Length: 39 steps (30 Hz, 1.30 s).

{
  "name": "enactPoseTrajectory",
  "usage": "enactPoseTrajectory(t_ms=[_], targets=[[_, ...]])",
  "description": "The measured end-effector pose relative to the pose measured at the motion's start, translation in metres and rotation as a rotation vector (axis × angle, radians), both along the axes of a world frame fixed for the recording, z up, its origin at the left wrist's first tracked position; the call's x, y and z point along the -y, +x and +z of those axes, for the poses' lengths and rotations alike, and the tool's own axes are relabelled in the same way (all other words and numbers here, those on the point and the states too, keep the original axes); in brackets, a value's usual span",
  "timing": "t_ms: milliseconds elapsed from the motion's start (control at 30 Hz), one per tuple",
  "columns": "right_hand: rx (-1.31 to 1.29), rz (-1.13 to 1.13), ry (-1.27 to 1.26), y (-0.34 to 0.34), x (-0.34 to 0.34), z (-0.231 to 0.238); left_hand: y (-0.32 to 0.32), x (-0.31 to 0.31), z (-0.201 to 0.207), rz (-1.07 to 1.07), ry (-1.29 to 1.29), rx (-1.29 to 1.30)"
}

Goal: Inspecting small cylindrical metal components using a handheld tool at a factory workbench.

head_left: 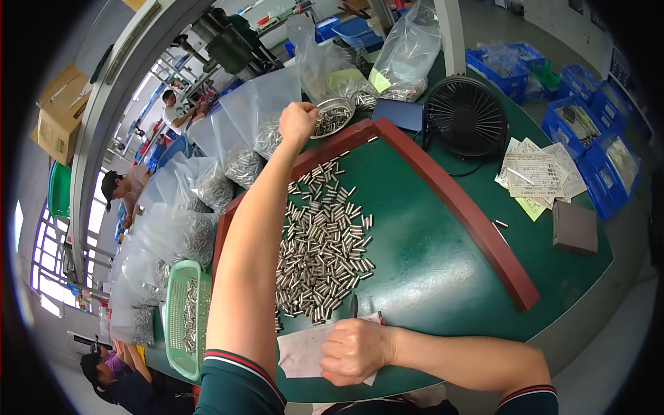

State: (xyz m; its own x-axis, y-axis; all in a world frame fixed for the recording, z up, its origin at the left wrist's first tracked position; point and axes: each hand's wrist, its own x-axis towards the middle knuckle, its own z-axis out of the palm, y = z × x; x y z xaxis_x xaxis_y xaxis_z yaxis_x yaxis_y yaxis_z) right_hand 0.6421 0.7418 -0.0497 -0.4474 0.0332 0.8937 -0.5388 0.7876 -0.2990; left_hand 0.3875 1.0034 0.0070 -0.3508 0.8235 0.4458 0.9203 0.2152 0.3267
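Observation:
My left arm reaches forward over the table, and my left hand (297,123) is closed beside a round metal bowl (344,104) of small metal pieces. Whatever its fingers hold, if anything, is hidden. My right hand (354,350) makes a fist resting on a pale cloth (296,353) near the table's front edge. A short dark stick-like thing (354,304) shows just beyond that fist; whether the fist grips it I cannot tell. Between the hands spreads a pile of small metal pins (321,242), partly covered by my left forearm.
Dark red bars (456,207) frame the green tabletop (422,277). Clear bags of metal parts (242,166) and a green basket (181,346) line the left. A black fan (465,117), papers (536,169) and a small box (575,227) stand right. Other people work at far left.

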Motion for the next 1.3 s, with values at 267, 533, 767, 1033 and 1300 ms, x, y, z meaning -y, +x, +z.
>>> enactPoseTrajectory(t_ms=[267, 533, 767, 1033, 1300], targets=[[0.069, 0.018, 0.089, -0.001, -0.005, 0.006, -0.002, 0.111, 0.037, -0.233, -0.218, -0.043], [0.062, 0.012, 0.243, -0.005, -0.007, 0.028, -0.047, 0.380, 0.114, 0.057, -0.231, -0.080], [0.030, -0.057, 0.222, -0.005, -0.004, 0.020, -0.123, 0.507, 0.088, 0.391, -0.580, -0.224], [-0.057, -0.060, -0.069, -0.017, -0.004, 0.032, -0.011, 0.475, 0.064, -0.046, -0.040, -0.004], [-0.054, 0.089, -0.458, -0.056, 0.027, 0.044, 0.029, 0.436, -0.008, -0.355, -0.204, -0.010]])
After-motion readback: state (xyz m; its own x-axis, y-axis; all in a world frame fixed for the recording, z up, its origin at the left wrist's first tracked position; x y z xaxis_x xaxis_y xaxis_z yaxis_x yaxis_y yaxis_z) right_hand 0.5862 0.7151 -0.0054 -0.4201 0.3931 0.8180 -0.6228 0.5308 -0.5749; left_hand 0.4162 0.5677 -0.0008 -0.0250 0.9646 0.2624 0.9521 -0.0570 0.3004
